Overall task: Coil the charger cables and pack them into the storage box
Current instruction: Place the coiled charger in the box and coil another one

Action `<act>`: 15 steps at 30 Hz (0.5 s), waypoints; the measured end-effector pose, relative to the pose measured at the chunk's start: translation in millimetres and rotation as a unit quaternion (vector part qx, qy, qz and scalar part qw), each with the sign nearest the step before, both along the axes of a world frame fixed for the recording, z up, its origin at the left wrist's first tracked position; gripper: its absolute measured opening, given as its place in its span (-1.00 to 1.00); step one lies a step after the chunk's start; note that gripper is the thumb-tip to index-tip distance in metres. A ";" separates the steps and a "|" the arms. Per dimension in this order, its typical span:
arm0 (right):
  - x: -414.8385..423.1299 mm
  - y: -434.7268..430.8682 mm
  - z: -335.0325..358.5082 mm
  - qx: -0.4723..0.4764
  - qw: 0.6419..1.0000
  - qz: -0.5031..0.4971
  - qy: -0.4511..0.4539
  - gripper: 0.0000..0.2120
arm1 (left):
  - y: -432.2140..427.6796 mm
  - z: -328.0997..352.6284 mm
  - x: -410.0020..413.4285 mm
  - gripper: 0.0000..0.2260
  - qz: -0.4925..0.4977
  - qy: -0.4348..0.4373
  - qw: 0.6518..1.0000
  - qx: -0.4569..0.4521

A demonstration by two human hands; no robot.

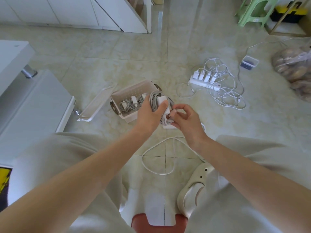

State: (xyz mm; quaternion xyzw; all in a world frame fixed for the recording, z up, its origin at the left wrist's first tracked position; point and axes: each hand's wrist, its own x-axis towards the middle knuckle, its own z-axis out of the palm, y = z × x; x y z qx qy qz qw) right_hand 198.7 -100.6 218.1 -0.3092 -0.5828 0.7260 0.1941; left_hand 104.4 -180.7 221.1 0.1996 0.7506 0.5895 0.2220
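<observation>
Left hand [149, 113]: fingers curled round a grey cable coil [153, 97], thumb pressing the white charger brick [161, 100] flat against it. Coil is in the air, not in the box.

Right hand [186, 118]: thumb and forefinger pinch a bit of the same cable at the coil's edge, just beside the left thumb. Other fingers loosely curled. Can't tell if it's the plug end, too blurred.

Storage box [133, 89] is on the floor just beyond the left fingertips, open, with coiled chargers [131, 103] inside. Lid [96, 103] lies beside it, further out from the left knuckles.

Loose white cable [158, 158] lies on the floor under both wrists.

Power strip [204, 83] with plugged chargers and tangled cables [223, 95] sits well beyond the right fingers.
</observation>
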 end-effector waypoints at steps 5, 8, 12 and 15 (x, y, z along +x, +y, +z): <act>-17.6 12.3 5.8 -0.196 0.976 -0.055 0.083 -0.88 | 19.0 21.2 -21.3 -0.78 -0.084 0.172 0.981 0.013; -32.8 25.1 5.6 -0.223 0.967 -0.084 0.093 -0.86 | 40.7 26.6 -40.0 -0.73 -0.120 0.198 0.973 -0.017; -57.3 48.5 -2.2 -0.145 0.986 -0.080 0.023 -0.70 | 64.0 16.2 -66.0 -0.69 -0.154 0.259 0.950 -0.078; -87.8 57.0 -17.4 -0.121 0.991 -0.053 -0.011 -0.59 | 73.9 8.6 -88.9 -0.71 -0.176 0.273 0.943 -0.073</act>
